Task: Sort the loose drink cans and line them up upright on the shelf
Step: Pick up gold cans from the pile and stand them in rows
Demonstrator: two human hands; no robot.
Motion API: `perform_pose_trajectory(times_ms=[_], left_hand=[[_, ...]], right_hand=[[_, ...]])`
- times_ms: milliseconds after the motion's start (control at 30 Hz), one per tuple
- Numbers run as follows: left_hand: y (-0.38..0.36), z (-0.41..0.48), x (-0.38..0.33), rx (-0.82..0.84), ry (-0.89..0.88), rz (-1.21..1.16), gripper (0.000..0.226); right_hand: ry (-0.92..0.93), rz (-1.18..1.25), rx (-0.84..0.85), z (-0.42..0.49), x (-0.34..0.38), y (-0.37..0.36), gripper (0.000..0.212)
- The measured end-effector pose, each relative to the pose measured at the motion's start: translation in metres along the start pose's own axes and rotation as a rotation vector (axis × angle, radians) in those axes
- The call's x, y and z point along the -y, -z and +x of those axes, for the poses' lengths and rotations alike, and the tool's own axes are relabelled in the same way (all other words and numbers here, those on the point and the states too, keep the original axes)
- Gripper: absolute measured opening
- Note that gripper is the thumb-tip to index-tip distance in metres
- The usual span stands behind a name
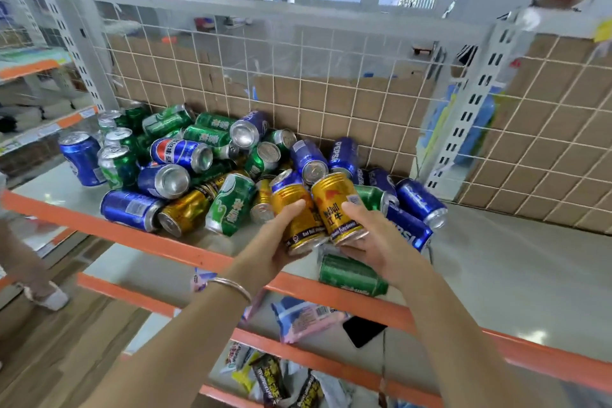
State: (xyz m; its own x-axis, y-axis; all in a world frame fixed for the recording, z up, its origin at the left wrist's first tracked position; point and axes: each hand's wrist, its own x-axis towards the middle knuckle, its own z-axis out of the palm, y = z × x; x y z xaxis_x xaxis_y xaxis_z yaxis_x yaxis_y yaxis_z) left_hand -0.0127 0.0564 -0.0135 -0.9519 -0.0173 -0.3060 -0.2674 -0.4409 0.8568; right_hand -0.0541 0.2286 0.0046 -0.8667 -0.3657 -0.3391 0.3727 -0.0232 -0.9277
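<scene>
Curls fingers (293,209) of left hand (271,248) round left gold can (298,225), thumb across label. Wraps right hand (381,242) likewise round right gold can (334,205), thumb pressed on its side. Hides remaining fingers behind both cans.

Holds both just in front of pile (198,159), tilted, tops toward pile, sides close together; cannot tell whether touching.

Logs pile as blue, green and gold cans lying on sides, heaped on shelf (496,258) against mesh (331,83) behind pile.

Notes upright cans at left of pile: blue can (81,159), with green cans (117,166) just beside it, toward pile.

Notes lone green can (351,275) on its side in front of pile, under right hand, at rail (132,235).

Records bracelet (231,286) on left wrist.

Lists below pile, lower level: packets (304,316), phone (362,329).
</scene>
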Motion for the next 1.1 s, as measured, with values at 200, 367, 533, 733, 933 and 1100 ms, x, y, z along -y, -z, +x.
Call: perform_pose_trajectory(times_ms=[200, 367, 533, 733, 933, 1100], left_hand=[[-0.047, -0.001, 0.003, 0.124, 0.022, 0.013, 0.055], [-0.110, -0.001, 0.020, 0.191, 0.047, 0.126, 0.058], [-0.202, -0.008, 0.064, 0.293, 0.100, 0.109, 0.054], [-0.330, -0.029, 0.139, 0.372, 0.178, 0.178, 0.041], [-0.436, -0.056, 0.213, 0.549, 0.309, 0.212, 0.039], [-0.501, -0.059, 0.249, 0.686, 0.359, 0.333, 0.045]], right_hand=[[0.063, -0.095, 0.022, -0.039, 0.014, 0.051, 0.032], [0.106, -0.087, -0.107, -0.074, 0.015, 0.102, 0.064], [0.149, 0.038, -0.232, -0.140, 0.002, 0.185, 0.057], [0.121, 0.035, -0.439, -0.231, -0.020, 0.304, 0.018], [0.114, 0.166, -0.591, -0.310, -0.043, 0.395, 0.037], [0.123, 0.193, -0.683, -0.345, -0.056, 0.454, 0.056]])
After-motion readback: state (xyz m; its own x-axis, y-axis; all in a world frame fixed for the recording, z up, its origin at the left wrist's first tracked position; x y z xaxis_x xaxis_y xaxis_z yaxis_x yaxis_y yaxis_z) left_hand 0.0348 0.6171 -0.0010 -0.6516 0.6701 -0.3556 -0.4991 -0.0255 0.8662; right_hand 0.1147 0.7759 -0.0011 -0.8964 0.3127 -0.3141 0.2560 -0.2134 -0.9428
